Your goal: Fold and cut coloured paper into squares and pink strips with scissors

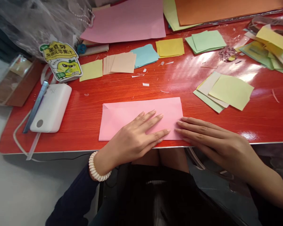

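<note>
A folded sheet of pink paper [122,116] lies flat along the front edge of the red table, with a small creased corner at its upper left. My left hand [136,135] rests on top of it, fingers stretched out and a little spread. At the paper's right edge, the fingertips of my right hand [209,135] touch it, with the fingers straight and side by side. Neither hand grips anything. A coiled cream band [95,168] circles my left wrist.
A white power bank [53,108] and a phone [36,105] stand at the left, by a yellow snack packet [62,64]. Stacks of coloured paper squares, such as blue paper [145,56] and green paper [231,91], lie behind. Larger pink paper [129,22] and orange paper [226,11] lie farthest back.
</note>
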The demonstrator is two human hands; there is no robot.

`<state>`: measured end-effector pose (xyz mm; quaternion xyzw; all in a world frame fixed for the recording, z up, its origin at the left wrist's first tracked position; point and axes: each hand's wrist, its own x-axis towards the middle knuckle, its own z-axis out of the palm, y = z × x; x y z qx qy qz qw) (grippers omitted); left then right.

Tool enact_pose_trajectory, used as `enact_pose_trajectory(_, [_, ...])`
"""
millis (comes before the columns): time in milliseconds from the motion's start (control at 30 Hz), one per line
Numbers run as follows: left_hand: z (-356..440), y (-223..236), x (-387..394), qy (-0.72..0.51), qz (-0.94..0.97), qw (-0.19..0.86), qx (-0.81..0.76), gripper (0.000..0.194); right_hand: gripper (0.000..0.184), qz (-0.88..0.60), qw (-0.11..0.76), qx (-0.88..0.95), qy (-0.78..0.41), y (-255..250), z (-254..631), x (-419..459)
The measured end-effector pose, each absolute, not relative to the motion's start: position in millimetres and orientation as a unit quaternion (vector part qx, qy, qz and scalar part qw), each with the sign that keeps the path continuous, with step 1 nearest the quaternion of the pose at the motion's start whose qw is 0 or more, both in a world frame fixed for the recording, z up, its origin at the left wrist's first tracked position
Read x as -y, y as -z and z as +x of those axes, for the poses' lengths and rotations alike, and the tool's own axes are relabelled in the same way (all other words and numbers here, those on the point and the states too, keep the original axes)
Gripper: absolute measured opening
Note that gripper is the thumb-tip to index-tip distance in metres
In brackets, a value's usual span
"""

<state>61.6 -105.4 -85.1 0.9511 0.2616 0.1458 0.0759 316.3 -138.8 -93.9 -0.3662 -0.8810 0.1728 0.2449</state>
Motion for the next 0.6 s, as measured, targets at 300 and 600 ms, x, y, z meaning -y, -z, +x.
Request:
enact_pose_trajectory(300, [60.8, 83.4, 105.9, -0.153, 0.953, 0.067, -0.253, 0.031, 0.036, -0.355, 0.246, 0.891, -0.138, 97.0, 315.4, 138.0])
enact_pose_trajectory(600, [61.0, 84.7, 107.1, -0.149, 0.952, 0.077, -0.257, 0.032, 0.038, -0.356, 0.255, 0.887, -0.146, 94.9, 314.6, 139.0])
